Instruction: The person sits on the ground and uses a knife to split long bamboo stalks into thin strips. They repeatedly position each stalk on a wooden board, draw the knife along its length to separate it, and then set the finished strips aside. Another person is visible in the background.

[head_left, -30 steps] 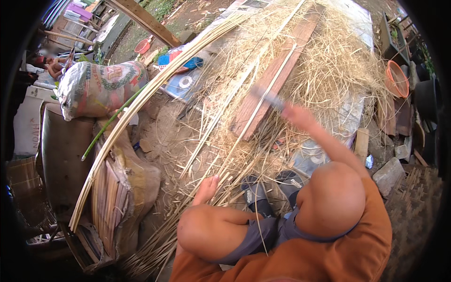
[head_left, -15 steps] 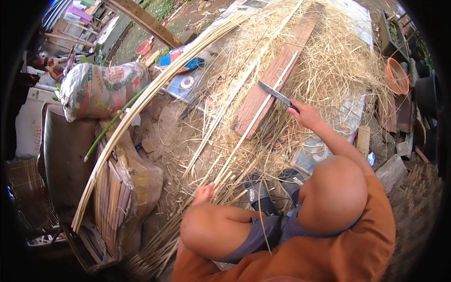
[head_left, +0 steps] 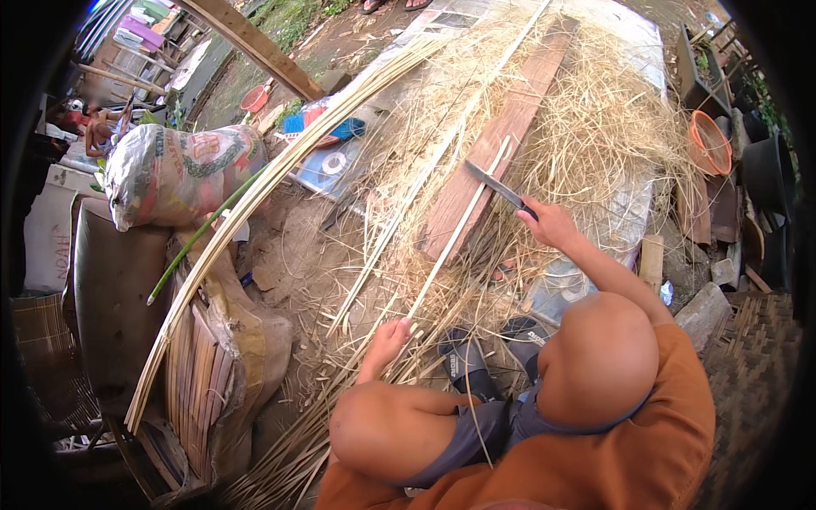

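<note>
My left hand (head_left: 390,342) is closed on the near end of a pale, narrow bamboo strip (head_left: 444,255), beside my left knee. The strip runs up and away, across a reddish-brown wooden plank (head_left: 520,109). In my right hand (head_left: 551,224) is the black handle of a knife (head_left: 500,184). Its blade lies across the strip over the plank, with the strip's far end showing just past it. Thin curly bamboo shavings (head_left: 586,140) are heaped on both sides of the plank. A longer pale strip (head_left: 414,204) lies to the plank's left.
A bundle of long strips (head_left: 280,159) and a green stalk (head_left: 204,234) slant across at left, near a stuffed sack (head_left: 183,170). More strips (head_left: 297,433) lie beside my left leg. An orange basket (head_left: 710,143) stands at right. A person's feet (head_left: 393,5) show at the top edge.
My left hand has moved forward and right, still on a strip. The strip's far end now lies nearer the knife. The knife stays across the plank. Feet have come into view at the top.
</note>
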`<state>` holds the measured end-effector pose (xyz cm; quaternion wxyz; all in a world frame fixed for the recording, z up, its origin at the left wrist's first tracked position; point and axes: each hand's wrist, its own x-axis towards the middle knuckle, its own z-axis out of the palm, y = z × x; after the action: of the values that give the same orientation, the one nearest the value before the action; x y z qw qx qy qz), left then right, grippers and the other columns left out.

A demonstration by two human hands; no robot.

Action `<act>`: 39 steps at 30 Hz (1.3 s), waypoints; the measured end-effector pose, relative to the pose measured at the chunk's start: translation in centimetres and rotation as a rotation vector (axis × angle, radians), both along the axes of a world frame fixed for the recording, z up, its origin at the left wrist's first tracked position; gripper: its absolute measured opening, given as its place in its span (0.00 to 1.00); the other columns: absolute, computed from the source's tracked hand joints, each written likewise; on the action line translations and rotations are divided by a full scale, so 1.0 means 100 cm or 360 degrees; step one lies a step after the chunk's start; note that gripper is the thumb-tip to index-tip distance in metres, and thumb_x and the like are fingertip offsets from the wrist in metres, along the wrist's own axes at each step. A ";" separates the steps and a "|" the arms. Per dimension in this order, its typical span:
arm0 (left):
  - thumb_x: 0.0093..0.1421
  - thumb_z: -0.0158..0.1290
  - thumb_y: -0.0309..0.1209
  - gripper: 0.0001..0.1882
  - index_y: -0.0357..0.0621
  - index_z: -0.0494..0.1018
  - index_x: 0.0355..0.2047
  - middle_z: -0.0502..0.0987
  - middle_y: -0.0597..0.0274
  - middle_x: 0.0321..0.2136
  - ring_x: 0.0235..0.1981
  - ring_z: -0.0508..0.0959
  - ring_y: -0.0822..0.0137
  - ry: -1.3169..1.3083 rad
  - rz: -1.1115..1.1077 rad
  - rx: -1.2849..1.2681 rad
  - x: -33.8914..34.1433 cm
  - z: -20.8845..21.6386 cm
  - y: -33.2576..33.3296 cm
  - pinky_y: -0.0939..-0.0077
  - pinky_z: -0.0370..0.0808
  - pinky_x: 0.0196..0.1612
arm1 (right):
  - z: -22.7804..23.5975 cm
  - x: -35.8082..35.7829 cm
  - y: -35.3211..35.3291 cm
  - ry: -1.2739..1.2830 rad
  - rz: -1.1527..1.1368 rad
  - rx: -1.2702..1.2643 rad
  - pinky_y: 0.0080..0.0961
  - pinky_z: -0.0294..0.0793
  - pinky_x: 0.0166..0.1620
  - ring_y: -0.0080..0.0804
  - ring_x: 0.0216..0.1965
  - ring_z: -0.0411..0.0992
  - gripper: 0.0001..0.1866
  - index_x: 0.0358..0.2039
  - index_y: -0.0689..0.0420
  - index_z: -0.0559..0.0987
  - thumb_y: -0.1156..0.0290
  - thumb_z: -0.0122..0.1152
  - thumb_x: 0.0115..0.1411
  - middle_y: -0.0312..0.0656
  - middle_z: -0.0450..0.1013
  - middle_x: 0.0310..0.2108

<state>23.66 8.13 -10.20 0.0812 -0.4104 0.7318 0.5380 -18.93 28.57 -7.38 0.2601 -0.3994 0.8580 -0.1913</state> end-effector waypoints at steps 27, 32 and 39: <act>0.70 0.42 0.43 0.21 0.36 0.71 0.31 0.76 0.42 0.22 0.25 0.76 0.43 -0.0022 -0.0195 -0.0672 0.019 0.015 0.024 0.52 0.71 0.31 | -0.009 0.005 0.010 0.0091 -0.0200 -0.0260 0.42 0.78 0.35 0.48 0.29 0.78 0.25 0.57 0.48 0.73 0.46 0.47 0.68 0.51 0.76 0.23; 0.71 0.37 0.42 0.18 0.39 0.66 0.36 0.76 0.33 0.23 0.28 0.76 0.31 -0.0114 -0.0495 -0.1021 -0.057 0.012 0.021 0.39 0.72 0.33 | -0.025 0.083 0.022 0.0315 0.0533 -0.0263 0.46 0.78 0.38 0.49 0.33 0.79 0.26 0.61 0.45 0.69 0.46 0.46 0.68 0.50 0.77 0.27; 0.72 0.34 0.42 0.21 0.37 0.68 0.34 0.74 0.31 0.24 0.30 0.75 0.30 -0.0041 -0.0514 -0.0884 -0.019 0.024 0.019 0.38 0.70 0.36 | -0.025 -0.085 0.029 0.0163 -0.0366 -0.0073 0.44 0.79 0.37 0.49 0.31 0.78 0.27 0.62 0.45 0.68 0.45 0.42 0.69 0.49 0.78 0.29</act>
<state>21.72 10.01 -7.77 0.0597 -0.3022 0.9053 0.2926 -27.39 31.44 -9.90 0.1831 -0.3135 0.9057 -0.2189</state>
